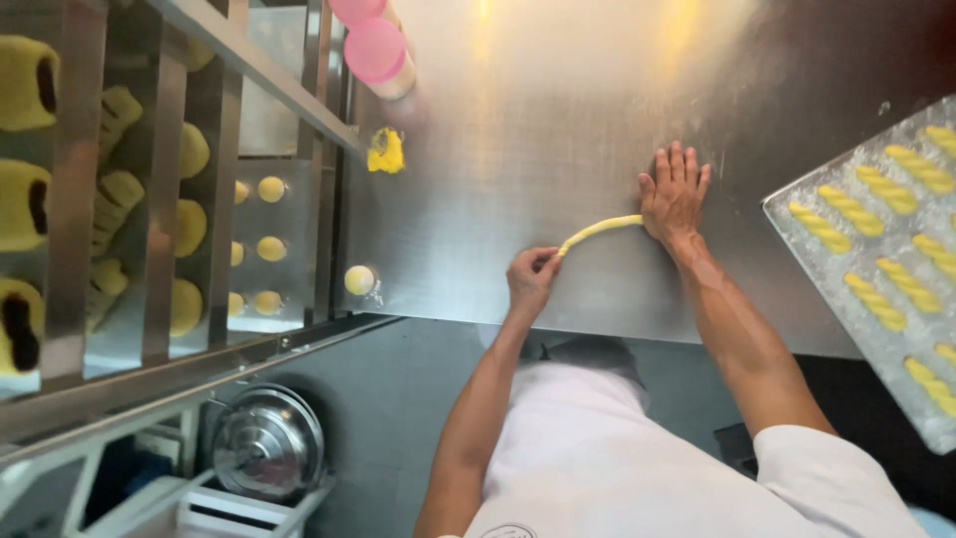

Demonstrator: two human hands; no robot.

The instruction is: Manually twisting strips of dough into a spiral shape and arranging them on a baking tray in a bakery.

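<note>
At the far left of the frame, a metal rack (149, 179) holds trays of yellow rolls and round dough pieces. Below it, in the lower left, a shiny steel pot lid (267, 441) sits in a white bin. At the top centre stand two pink-capped containers (373, 50), with a scrap of yellow dough (385, 151) just below them and a small dough ball (358, 280) near the steel surface (518, 120) edge. In the middle of the frame, the left hand (533, 279) pinches one end of a thin yellow dough rope (597, 230) between closed fingertips. The rope lies on the surface, arching rightward to the right hand (673, 194), which presses flat on its other end, fingers together and extended. At the right edge, a foil-lined tray (797, 189) carries rows of twisted yellow dough sticks (851, 209).
</note>
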